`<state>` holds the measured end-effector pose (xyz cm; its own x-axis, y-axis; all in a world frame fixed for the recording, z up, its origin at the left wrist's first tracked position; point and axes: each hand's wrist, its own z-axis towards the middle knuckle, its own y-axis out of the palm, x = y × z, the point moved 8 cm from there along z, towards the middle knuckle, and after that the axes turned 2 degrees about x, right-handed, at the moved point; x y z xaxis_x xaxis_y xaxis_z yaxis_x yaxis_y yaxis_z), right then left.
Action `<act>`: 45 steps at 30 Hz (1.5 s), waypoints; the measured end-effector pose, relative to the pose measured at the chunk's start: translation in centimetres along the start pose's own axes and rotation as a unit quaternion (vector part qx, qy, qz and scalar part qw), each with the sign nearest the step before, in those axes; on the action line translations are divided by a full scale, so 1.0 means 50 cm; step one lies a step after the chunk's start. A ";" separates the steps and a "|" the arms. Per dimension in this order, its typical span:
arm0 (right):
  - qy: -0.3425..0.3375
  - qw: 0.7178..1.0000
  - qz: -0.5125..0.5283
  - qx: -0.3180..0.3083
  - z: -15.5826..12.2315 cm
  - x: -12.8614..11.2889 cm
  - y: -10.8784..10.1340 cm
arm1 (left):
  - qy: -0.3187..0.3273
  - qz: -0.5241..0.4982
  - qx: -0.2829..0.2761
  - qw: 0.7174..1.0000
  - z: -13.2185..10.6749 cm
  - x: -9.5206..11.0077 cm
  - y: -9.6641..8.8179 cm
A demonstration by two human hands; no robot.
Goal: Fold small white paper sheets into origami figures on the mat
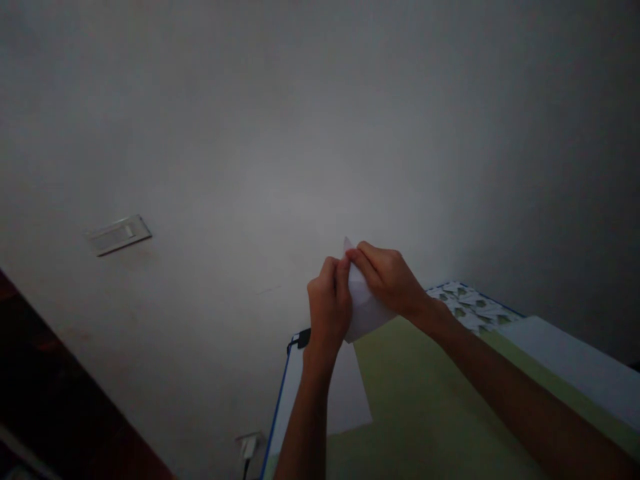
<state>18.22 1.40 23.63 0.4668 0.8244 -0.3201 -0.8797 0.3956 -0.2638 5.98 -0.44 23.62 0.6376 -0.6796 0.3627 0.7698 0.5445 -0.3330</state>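
A folded piece of white paper (367,308) with a pointed tip is held up above the table, in front of the wall. My left hand (330,300) pinches its left edge close to the tip. On the other side, my right hand (391,277) grips the upper right edge, thumb and fingers pressed together. Both hands meet near the point, and parts of the paper are hidden behind the fingers.
Below the hands is a table with a green surface (425,400) and blue edges. White sheets lie at its left (347,393) and right (575,367). A leaf-patterned cloth (467,303), a black device (303,338), a wall switch (120,235) and a plugged socket (249,443) are visible.
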 end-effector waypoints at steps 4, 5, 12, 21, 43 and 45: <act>0.009 1.000 0.030 -0.001 0.000 0.002 -0.002 | -0.012 -0.004 -0.025 1.000 -0.004 -0.006 0.007; 0.013 0.999 0.042 0.002 0.000 0.002 -0.005 | -0.014 -0.001 -0.030 0.999 -0.005 -0.006 0.009; 0.025 0.998 0.059 0.028 -0.001 0.003 -0.019 | -0.006 0.024 -0.087 0.996 -0.013 -0.002 0.028; 0.050 0.994 0.017 0.090 -0.007 0.037 -0.041 | 0.016 0.004 -0.114 0.993 -0.022 -0.005 0.043; 0.098 0.977 0.184 0.050 -0.004 0.080 -0.013 | -0.034 -0.048 -0.149 0.987 -0.035 -0.042 0.063; 0.104 0.974 0.194 0.050 -0.004 0.084 -0.013 | -0.034 -0.044 -0.148 0.987 -0.034 -0.046 0.065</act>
<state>20.76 4.54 22.27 0.0957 0.8237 -0.5590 -0.9932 0.1160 0.0009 6.96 2.06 20.20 0.5772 -0.6778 0.4555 0.7863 0.3108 -0.5339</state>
